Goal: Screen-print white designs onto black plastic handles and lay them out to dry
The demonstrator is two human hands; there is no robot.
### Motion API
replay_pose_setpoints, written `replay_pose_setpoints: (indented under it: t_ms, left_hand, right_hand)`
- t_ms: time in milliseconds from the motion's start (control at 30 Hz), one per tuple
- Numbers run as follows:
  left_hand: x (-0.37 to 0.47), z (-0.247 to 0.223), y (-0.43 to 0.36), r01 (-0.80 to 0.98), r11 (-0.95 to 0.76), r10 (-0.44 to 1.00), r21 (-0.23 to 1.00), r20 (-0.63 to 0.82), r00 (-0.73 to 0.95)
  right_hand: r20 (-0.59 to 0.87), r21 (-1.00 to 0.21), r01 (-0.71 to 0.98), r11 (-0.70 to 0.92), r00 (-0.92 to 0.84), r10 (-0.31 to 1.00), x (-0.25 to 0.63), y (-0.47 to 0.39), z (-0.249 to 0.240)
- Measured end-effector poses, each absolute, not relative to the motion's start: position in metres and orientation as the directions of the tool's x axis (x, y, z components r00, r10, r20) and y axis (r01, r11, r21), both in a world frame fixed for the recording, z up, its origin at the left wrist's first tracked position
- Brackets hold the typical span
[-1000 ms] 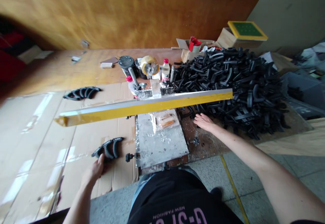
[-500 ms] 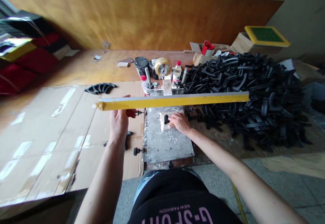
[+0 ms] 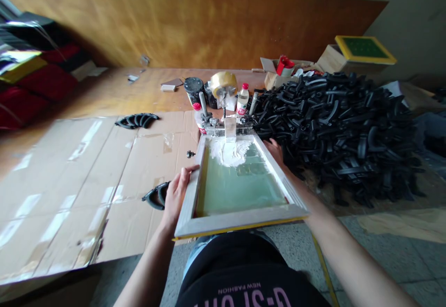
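the person's left hand (image 3: 179, 193) rests against the outer left rail of the grey-framed screen (image 3: 240, 191), with 1 digit reaching onto the rail; its underside is hidden, so whether it pinches the rail cannot be told. the right hand (image 3: 274, 151) is past the opposite rail, its fingers loosely bent beside the pile of black curved parts (image 3: 334, 126); blur and shadow hide whether they close on anything. the screen lies between the 2 hands, lowered near the bench, and covers whatever is under it. white paste (image 3: 230, 153) sits at the mesh's far end, beyond both hands, below an upright pale blade (image 3: 230, 128); the mesh nearer the person is bare of thick paste, so the spreading looks not yet done for this pass. as for progress, a small group of curved parts (image 3: 156, 196) lies just left of the left hand, and a neat row of curved parts (image 3: 137, 120) lies farther out on the same cardboard (image 3: 87, 177). these 2 sets seem to be the finished share; the far larger heap by the right hand suggests most parts remain.
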State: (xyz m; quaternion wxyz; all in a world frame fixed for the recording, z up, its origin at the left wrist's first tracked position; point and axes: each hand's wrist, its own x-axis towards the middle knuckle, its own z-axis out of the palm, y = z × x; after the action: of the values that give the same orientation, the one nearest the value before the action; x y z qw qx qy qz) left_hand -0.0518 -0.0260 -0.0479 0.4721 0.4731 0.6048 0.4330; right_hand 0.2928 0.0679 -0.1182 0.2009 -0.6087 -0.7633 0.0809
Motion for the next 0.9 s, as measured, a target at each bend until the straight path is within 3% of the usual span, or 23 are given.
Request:
replay_pose_setpoints:
  t_ms: [67, 133, 233, 333, 467, 633, 700, 800, 900]
  left_hand:
    - [-0.055, -0.069, -0.036, 0.194, 0.224, 0.974, 0.955, -0.211, -0.084]
    - [-0.055, -0.094, -0.04, 0.177, 0.282, 0.959, 0.943, -0.276, -0.06]
    - [-0.054, -0.126, -0.038, 0.205, 0.329, 0.944, 0.922, -0.326, -0.049]
    - [-0.055, -0.142, -0.035, 0.273, 0.305, 0.952, 0.912, -0.301, -0.06]
    - [-0.055, -0.145, -0.035, 0.291, 0.327, 0.944, 0.899, -0.326, -0.056]
    - [-0.053, -0.145, -0.036, 0.283, 0.342, 0.94, 0.896, -0.331, -0.087]
    - [-0.053, -0.145, -0.036, 0.278, 0.339, 0.941, 0.899, -0.326, -0.094]
    - [-0.054, -0.143, -0.037, 0.256, 0.34, 0.94, 0.905, -0.324, -0.104]
    - [-0.054, -0.138, -0.039, 0.251, 0.349, 0.937, 0.903, -0.333, -0.102]
  right_hand:
    - [0.27, -0.384, 0.914, 0.127, -0.02, 0.963, 0.303, 0.077, -0.108]
    - [0.384, -0.404, 0.905, 0.129, 0.04, 0.922, 0.291, 0.089, -0.096]
    - [0.476, -0.339, 0.873, 0.351, -0.162, 0.864, 0.246, 0.109, -0.081]
    - [0.311, -0.239, 0.862, 0.446, -0.368, 0.876, 0.2, 0.122, -0.081]
    - [0.131, -0.138, 0.877, 0.461, -0.445, 0.886, 0.184, 0.107, -0.094]
    - [0.093, -0.152, 0.61, 0.778, -0.774, 0.626, 0.21, 0.061, -0.087]
    - [0.076, -0.192, 0.525, 0.83, -0.835, 0.545, 0.216, 0.057, -0.08]
    - [0.137, -0.218, 0.565, 0.795, -0.789, 0.599, 0.216, 0.061, -0.081]
    - [0.255, -0.153, 0.613, 0.775, -0.733, 0.63, 0.212, 0.057, -0.096]
